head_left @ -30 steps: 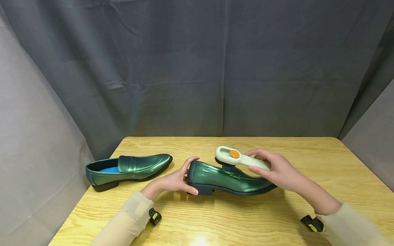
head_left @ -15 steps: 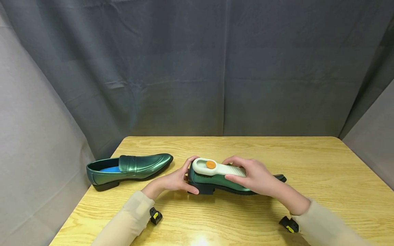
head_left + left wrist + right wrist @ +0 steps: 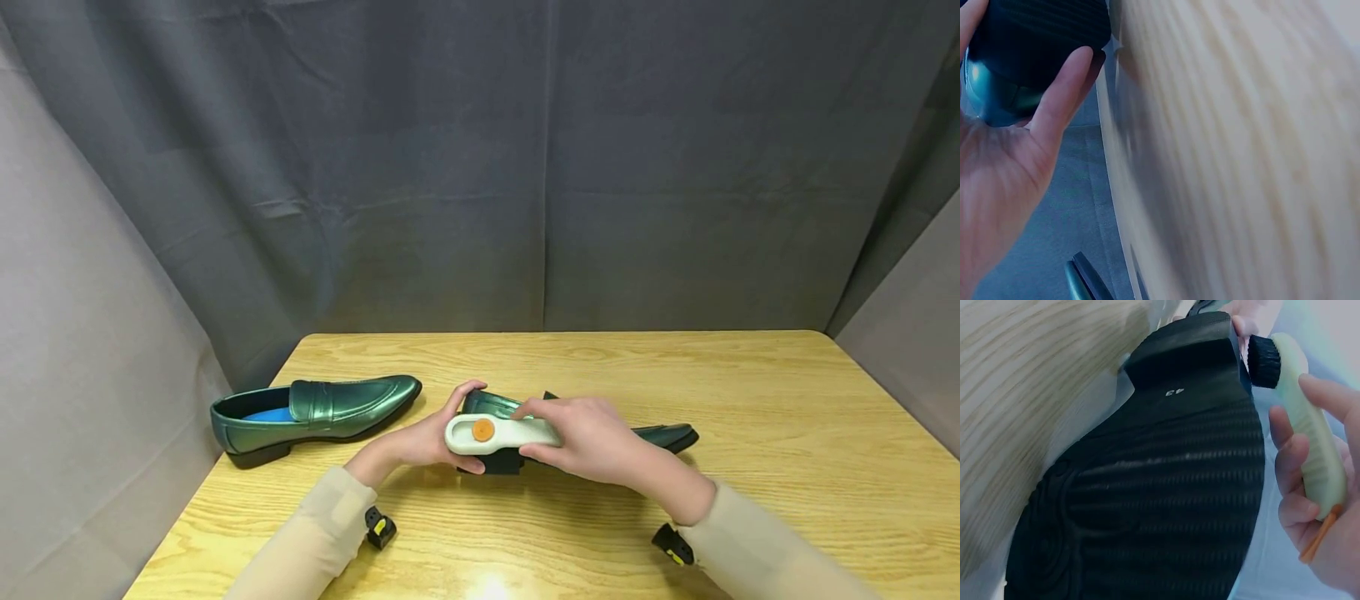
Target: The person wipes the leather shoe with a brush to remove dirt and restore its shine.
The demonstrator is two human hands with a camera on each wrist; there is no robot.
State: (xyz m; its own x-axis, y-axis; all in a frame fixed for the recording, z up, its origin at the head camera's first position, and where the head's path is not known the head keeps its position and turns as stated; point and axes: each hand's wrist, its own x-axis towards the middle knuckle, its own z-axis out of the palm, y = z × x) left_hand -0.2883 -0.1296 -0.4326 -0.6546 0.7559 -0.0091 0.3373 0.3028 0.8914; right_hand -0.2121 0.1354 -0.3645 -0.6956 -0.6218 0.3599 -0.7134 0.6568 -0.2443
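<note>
My left hand (image 3: 431, 442) grips a green metallic loafer (image 3: 666, 436) round its heel, holding it a little above the table with the toe to the right. In the left wrist view, the thumb lies against the black heel (image 3: 1041, 40). My right hand (image 3: 596, 437) holds a pale shoe brush (image 3: 501, 433) with an orange button by its handle. The brush covers the loafer's near side by the heel. From the right wrist, the ribbed black sole (image 3: 1166, 487) faces the camera, and dark bristles (image 3: 1264, 362) stand beside the heel; whether they touch is unclear.
Another green loafer (image 3: 360, 408) with a blue insole stands at the table's left edge. The wooden table (image 3: 787, 417) ends at a grey curtain (image 3: 450, 208) behind. Each wrist carries a small black device (image 3: 380, 527).
My right hand has moved left with the brush, from the loafer's upper front to its heel, then down over the near side. My left hand keeps its hold on the heel.
</note>
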